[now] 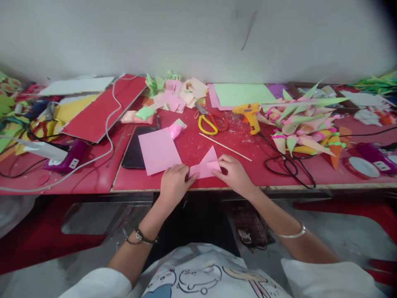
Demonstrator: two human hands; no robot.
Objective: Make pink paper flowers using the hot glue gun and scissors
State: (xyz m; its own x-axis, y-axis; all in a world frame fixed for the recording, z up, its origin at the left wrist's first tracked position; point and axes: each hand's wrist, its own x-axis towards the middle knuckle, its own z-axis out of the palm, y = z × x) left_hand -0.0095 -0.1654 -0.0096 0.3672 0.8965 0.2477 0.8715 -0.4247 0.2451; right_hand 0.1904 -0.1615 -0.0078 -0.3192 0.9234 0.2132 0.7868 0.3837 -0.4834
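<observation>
A small folded piece of pink paper (205, 165) lies near the table's front edge, one pointed flap standing up toward the wall. My left hand (176, 182) pinches its left end between thumb and fingers. At the right end, my right hand (233, 171) grips the paper the same way. Just left of it is a flat pink paper sheet (159, 151), partly over a black phone or tablet (135, 151). Beyond the folded paper lie a thin wooden stick (226, 147) and scissors (208, 124) with yellow and red handles.
A yellow glue gun (249, 117) with a black cord lies right of the scissors, beside a pile of paper cones (297, 124). Paper scraps (176, 95) and green sheets (243, 94) line the back. A red board (107, 109) and white cable (108, 132) occupy the left.
</observation>
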